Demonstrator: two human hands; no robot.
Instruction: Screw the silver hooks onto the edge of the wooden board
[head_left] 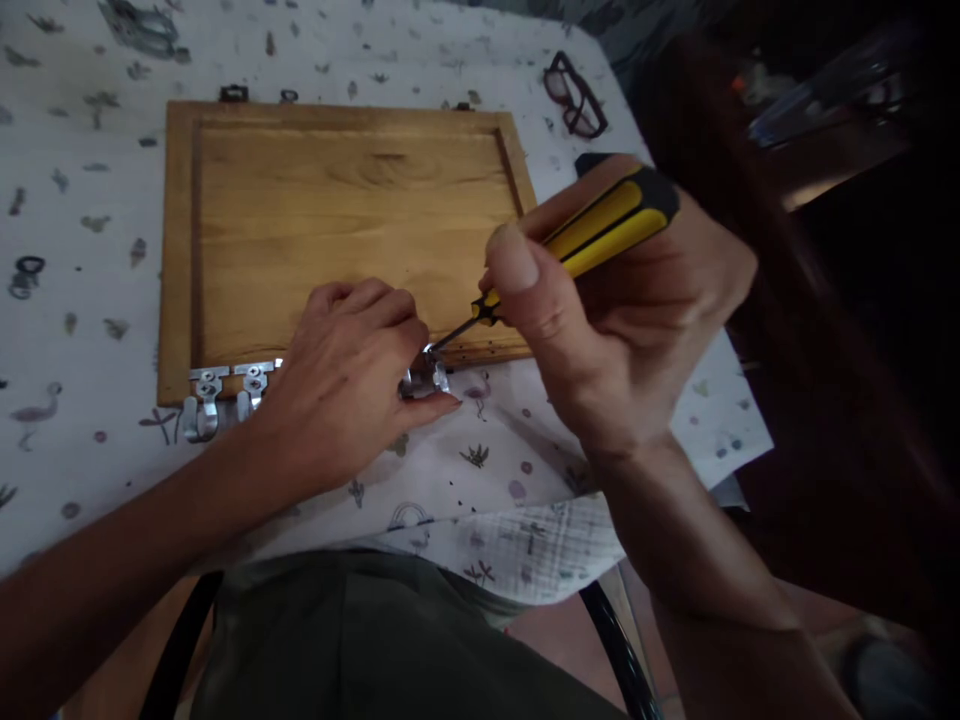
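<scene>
One yellow-and-black-handled screwdriver (609,225) gripped in right hand (622,325), tip at silver metal hook (440,378); left hand (352,365), fingers narrowed, holds that hook at near edge of framed brown wooden panel (352,220).

a white printed cloth (97,300) covers the surface (480,520), bearing a framed wooden panel (352,220), dark-rimmed glasses (574,92) and a blurred greyish object (142,30).

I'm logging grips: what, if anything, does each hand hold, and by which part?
The right hand holds the screwdriver by its handle. The left hand is at a metal fitting by the wooden panel; its hold there cannot be told.
</scene>
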